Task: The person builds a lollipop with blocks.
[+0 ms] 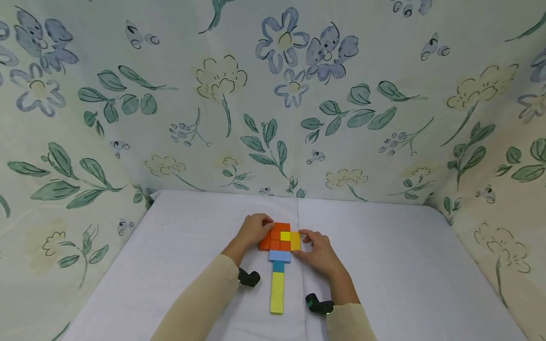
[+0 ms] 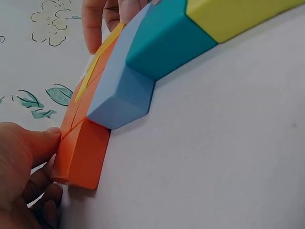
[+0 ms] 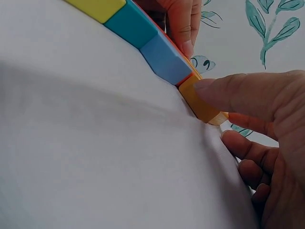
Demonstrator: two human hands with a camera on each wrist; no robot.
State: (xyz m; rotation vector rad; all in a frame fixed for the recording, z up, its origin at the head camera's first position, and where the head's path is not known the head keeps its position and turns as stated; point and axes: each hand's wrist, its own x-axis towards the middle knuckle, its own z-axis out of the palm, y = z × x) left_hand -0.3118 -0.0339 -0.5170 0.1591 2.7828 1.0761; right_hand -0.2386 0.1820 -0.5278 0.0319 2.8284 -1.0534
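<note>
Flat blocks lie fitted together on the white cloth. Several orange-red blocks (image 1: pixel 275 235) with a small yellow square (image 1: pixel 285 236) form the top. Below them run a light blue block (image 1: pixel 279 256), a teal block (image 1: pixel 278 266) and a long yellow block (image 1: pixel 277 293) in a line. My left hand (image 1: pixel 253 229) holds the left side of the cluster, its thumb on the outer orange block (image 2: pixel 81 157) and its fingers curled beside it. With thumb and index finger at opposite ends, my right hand (image 1: pixel 317 253) pinches a yellow-orange block (image 1: pixel 295 241) against the cluster's right side.
A white cloth covers the table (image 1: pixel 384 265). Behind and at both sides hangs a floral curtain (image 1: pixel 273 118). Black wrist devices (image 1: pixel 249 278) sit on both wrists, close above the cloth.
</note>
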